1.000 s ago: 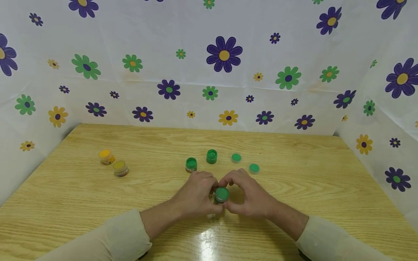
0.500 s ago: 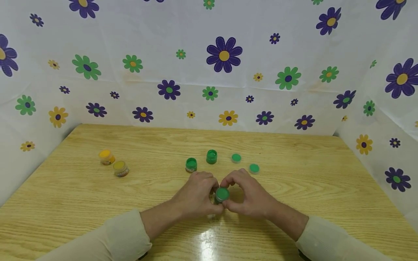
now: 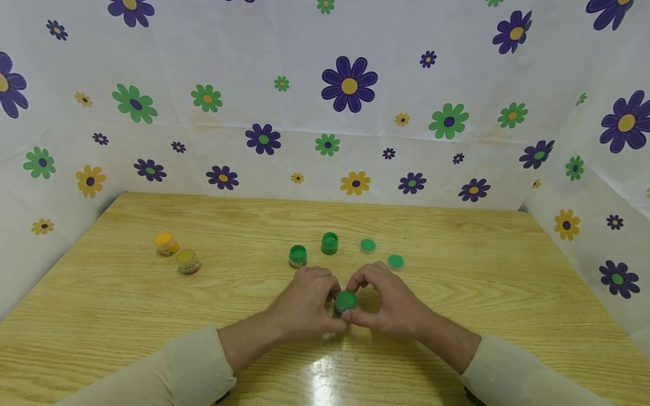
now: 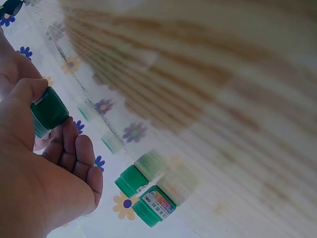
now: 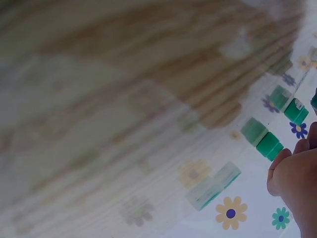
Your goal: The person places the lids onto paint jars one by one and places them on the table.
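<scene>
In the head view, a small paint jar (image 3: 346,303) with a green top is held between both hands near the table's middle. My left hand (image 3: 303,304) grips its left side with curled fingers and thumb. From the right, my right hand (image 3: 395,303) pinches the rim, thumb in front and index finger behind. The left wrist view shows the green jar (image 4: 51,110) tilted between the thumb and fingers of the left hand (image 4: 54,168). Just behind the hands stand two uncapped green paint jars (image 3: 297,256), (image 3: 329,243), apart from each other.
Two round green lids (image 3: 368,245), (image 3: 396,261) lie flat behind the right hand. At the left of the wooden table (image 3: 244,225) are an orange-yellow jar (image 3: 165,244) and a mustard jar (image 3: 188,263). A flowered cloth (image 3: 304,51) surrounds the back and sides.
My right index finger has slid slightly right and its thumb slightly left around the jar's rim. The left hand and the other jars and lids have stayed in place.
</scene>
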Tool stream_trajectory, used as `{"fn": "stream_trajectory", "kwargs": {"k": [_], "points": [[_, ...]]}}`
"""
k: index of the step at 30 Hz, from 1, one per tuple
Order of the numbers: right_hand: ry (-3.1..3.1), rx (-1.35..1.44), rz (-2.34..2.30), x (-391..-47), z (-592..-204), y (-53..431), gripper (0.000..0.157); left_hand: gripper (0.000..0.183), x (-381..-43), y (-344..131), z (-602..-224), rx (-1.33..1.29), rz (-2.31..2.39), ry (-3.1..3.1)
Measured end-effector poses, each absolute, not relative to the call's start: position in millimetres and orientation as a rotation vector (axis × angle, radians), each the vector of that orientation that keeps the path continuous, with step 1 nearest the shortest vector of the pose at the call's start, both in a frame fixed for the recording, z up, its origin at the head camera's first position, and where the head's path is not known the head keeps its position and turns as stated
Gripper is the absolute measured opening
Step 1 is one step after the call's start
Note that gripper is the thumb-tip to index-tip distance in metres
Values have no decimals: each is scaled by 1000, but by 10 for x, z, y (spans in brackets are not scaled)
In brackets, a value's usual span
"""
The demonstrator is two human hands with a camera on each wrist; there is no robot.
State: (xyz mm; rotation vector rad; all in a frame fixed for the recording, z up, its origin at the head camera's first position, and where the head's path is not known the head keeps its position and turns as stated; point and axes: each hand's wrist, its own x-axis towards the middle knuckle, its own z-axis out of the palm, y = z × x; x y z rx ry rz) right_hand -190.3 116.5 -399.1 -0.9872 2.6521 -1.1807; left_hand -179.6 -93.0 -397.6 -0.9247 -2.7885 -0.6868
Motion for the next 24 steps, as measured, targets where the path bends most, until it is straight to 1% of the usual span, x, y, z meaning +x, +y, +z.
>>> {"fn": "stream_trajectory", "kwargs": {"k": [5, 9, 17, 24], "points": [[2611, -1110, -1217, -1915, -3999, 1164, 37, 30, -1795, -928, -3971, -922, -689, -2791], [2614, -1179, -1211, -1916, -4010, 1158, 33, 27, -1795, -927, -3975, -928, -711, -2768], [2656, -1116, -1190, -1900, -4000, 1151, 31, 27, -1797, -924, -3976, -924, -698, -2780], [2672, -994, -1165, -1897, -3988, 1156, 31, 29, -1792, -926, -3971, -921, -682, -2810]]}}
